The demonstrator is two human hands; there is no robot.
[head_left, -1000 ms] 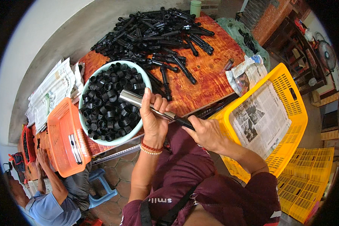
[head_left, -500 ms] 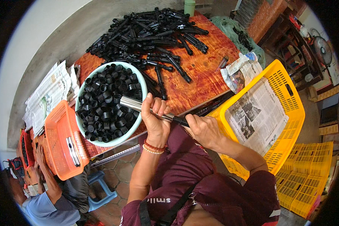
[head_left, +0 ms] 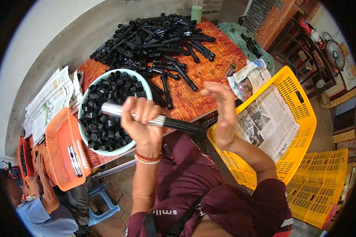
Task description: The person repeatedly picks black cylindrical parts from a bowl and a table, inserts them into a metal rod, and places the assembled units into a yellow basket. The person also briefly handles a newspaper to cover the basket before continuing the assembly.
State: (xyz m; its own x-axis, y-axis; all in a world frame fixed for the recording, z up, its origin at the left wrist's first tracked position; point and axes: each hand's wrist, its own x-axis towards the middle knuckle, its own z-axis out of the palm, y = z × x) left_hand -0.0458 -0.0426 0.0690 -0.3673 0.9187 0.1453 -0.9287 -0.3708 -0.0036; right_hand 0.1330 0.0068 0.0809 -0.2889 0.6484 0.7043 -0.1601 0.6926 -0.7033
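Note:
My left hand [head_left: 141, 118] is wrapped around a silver metal tube [head_left: 111, 109] with a long black end piece [head_left: 182, 125], held slantwise over the table's front edge. The black end points toward my right hand [head_left: 224, 112], which is raised with fingers stretched and touches nothing. Beneath the tube's silver end, a pale green basin [head_left: 106, 153] is full of short black caps [head_left: 101, 132]. Behind the basin, many slim black plastic parts [head_left: 146, 41] are heaped on the reddish wooden table [head_left: 209, 87].
At my right is a yellow crate [head_left: 303, 128] lined with newspaper [head_left: 271, 122]. To the left, an orange basket [head_left: 57, 136] holds silver tubes [head_left: 74, 161]; folded newspapers [head_left: 51, 94] lie behind. A co-worker in a blue shirt [head_left: 47, 219] sits there near a blue stool [head_left: 103, 203].
My right hand has let go of the tube's black end and opened, moving up and away. My left hand has shifted left with the tube, and more of its black part shows.

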